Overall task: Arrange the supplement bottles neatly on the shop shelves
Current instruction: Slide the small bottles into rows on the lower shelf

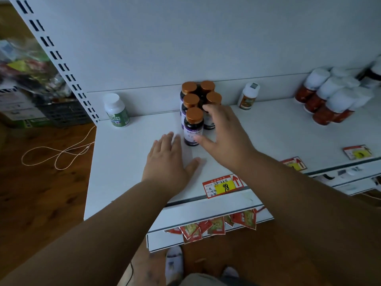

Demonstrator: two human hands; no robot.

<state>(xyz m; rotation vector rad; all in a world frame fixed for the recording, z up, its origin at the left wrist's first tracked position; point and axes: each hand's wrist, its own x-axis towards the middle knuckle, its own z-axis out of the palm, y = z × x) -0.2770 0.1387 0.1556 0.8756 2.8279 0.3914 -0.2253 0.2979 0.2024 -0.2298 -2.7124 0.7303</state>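
Note:
Several dark bottles with copper caps point(193, 122) stand grouped in two rows at the middle of the white shelf point(123, 153). My left hand point(168, 162) lies flat on the shelf just left of the front bottle, fingers straight. My right hand point(223, 134) reaches over the right side of the group with spread fingers; its thumb lies by the front bottle's label and its fingertips by the bottle behind. It grips nothing that I can see.
A white-capped bottle with a green label point(116, 110) stands at the back left. A small orange-labelled bottle point(248, 96) and a cluster of red bottles with white caps point(329, 98) stand to the right. Price tags point(223, 185) line the shelf's front edge.

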